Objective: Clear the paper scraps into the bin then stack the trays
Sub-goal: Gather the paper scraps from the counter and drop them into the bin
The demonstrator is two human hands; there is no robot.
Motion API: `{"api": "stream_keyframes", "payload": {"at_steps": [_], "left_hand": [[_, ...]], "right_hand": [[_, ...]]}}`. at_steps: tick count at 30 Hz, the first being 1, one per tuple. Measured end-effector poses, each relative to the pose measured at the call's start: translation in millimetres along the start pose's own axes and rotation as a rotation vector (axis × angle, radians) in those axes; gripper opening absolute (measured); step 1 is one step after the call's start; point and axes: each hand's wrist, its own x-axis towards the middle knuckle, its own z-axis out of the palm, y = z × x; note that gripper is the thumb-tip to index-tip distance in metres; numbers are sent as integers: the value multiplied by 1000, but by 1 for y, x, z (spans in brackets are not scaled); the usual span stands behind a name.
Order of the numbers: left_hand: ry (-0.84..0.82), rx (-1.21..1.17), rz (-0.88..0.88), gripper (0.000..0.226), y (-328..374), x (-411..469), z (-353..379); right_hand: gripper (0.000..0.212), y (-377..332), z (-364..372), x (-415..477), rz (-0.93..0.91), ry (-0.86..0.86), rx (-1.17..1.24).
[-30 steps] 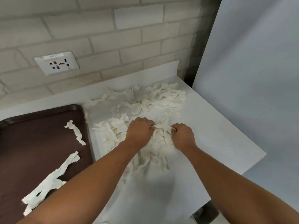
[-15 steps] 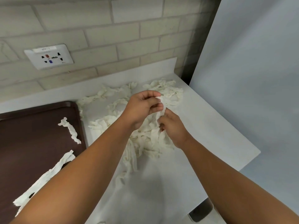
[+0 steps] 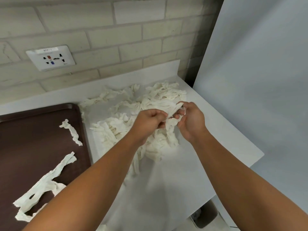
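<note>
A heap of white paper scraps (image 3: pixel 115 129) lies on the white counter (image 3: pixel 208 147), spreading back to the wall. My left hand (image 3: pixel 150 121) and my right hand (image 3: pixel 191 120) are lifted just above the heap, close together, and both grip a bunch of the scraps that hangs down between them. A dark brown tray (image 3: pixel 25 147) sits at the left with three torn strips (image 3: pixel 70 130) on it. A bin (image 3: pixel 205 215) with scraps inside stands on the floor below the counter's right front corner.
A brick wall with a white socket plate (image 3: pixel 50 57) runs behind the counter. A pale grey panel (image 3: pixel 258 80) rises to the right of the counter, close to its edge. The counter's front half is bare white surface.
Both hands went from pressing on the heap to lifting a bunch of scraps, then shifted slightly right while still holding it.
</note>
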Motion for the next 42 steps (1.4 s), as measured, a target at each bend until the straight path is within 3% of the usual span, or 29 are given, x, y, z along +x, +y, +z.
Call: {"api": "stream_keyframes", "payload": {"at_steps": [2,9,13,16,18,21,23,26,29,32,35,39,42], "left_hand": [[-65,62,40,12,-12,-5,9],[-217,188,137,22,-23,-2,30],[-116,237,145,30,-14,10,20],[-42,548,244,29,-16,26,6],[-136,866,294,25,-23,36,2],[-296,1376,317,38,-36,45,9],[-326,1514,339,42,-44,47,17],[-290,1593,396,29,-53,50,28],[-228,1426,422,21,-51,53,32],[-196,1083,395,21,-38,54,29],[-158,932,326,28,-20,56,24],[-68,637,185,32,1,58,21],[-38,424,116,28,14,51,27]], "right_hand": [[19,-3,-1,-1,23,-24,35],[15,6,-16,-1,-166,170,-428],[10,-3,-37,2,-342,355,-680],[13,-5,-60,0,-384,402,-800],[18,-3,-77,-4,-370,382,-864],[26,8,-103,-14,-339,338,-953],[27,20,-121,-21,-336,323,-1115],[28,38,-148,-27,-362,284,-1499],[41,52,-167,-33,-382,253,-1772],[29,59,-175,-33,-461,247,-1830],[23,58,-176,-29,-446,247,-1839],[20,43,-169,-30,-386,220,-1625],[21,31,-167,-32,-393,308,-1422]]}}
